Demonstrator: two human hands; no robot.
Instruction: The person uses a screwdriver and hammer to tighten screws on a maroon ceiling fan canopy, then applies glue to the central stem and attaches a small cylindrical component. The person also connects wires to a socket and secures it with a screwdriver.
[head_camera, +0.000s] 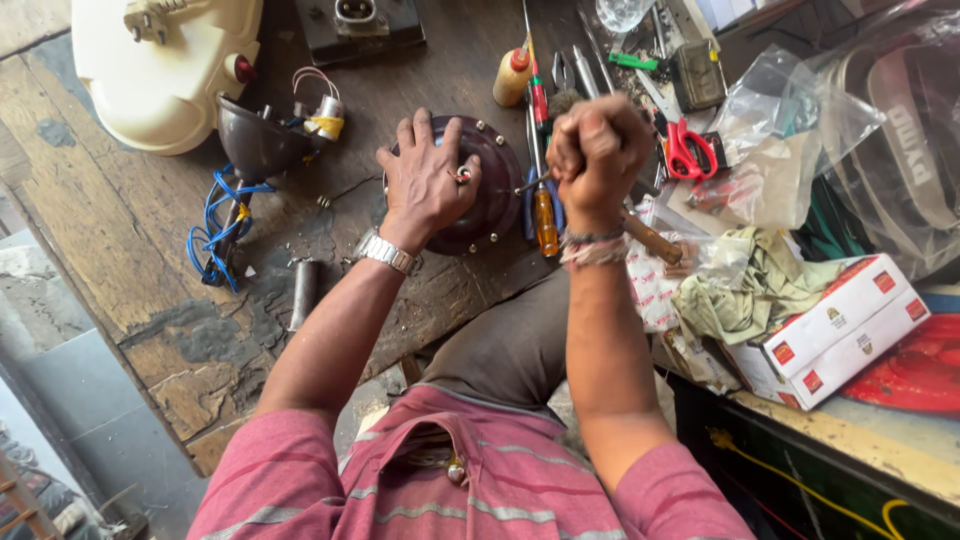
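A dark maroon round metal motor housing with bolts around its rim lies on the worn wooden workbench. My left hand presses flat on top of it, fingers spread, a ring on one finger and a metal watch on the wrist. My right hand is clenched in a fist around a tool handle whose metal tip touches the housing's right rim. An orange-handled screwdriver lies just right of the housing, under my fist.
A cream plastic casing and a dark cone part with blue wires lie at the left. Red-handled scissors, a small glue bottle, plastic bags, a green cloth and white-red boxes crowd the right.
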